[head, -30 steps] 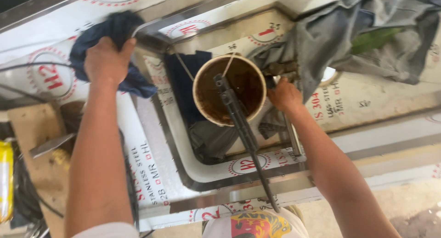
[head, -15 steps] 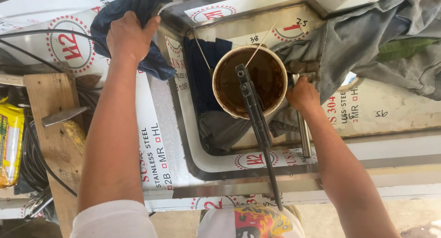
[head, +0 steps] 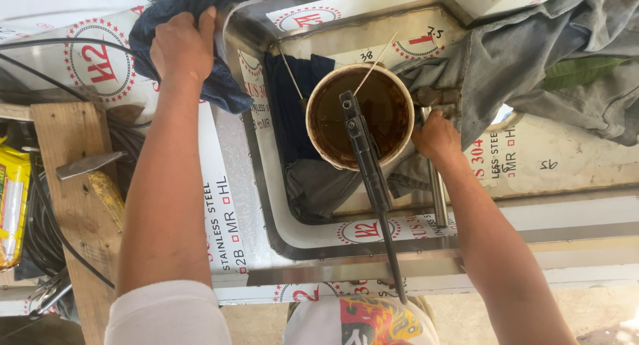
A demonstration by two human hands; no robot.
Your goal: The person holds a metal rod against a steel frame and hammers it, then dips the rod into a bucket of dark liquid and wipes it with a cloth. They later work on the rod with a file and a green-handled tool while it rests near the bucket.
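hammer (head: 90,164) on wooden plank (head: 66,205) | yellow packet (head: 12,205) | grey garment (head: 552,65) | green leaf (head: 580,70)

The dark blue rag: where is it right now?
Head view, upper left: the dark blue rag lies under the left hand on the steel sink's rim, left of the brown bucket.

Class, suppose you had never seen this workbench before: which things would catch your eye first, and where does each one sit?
The round bucket of brown liquid stands out first, sitting in the middle of a steel sink basin, with a long dark tool lying across its rim. At the basin's upper left corner, the left hand presses a dark blue rag onto the steel. The right hand grips a metal bar beside the bucket.
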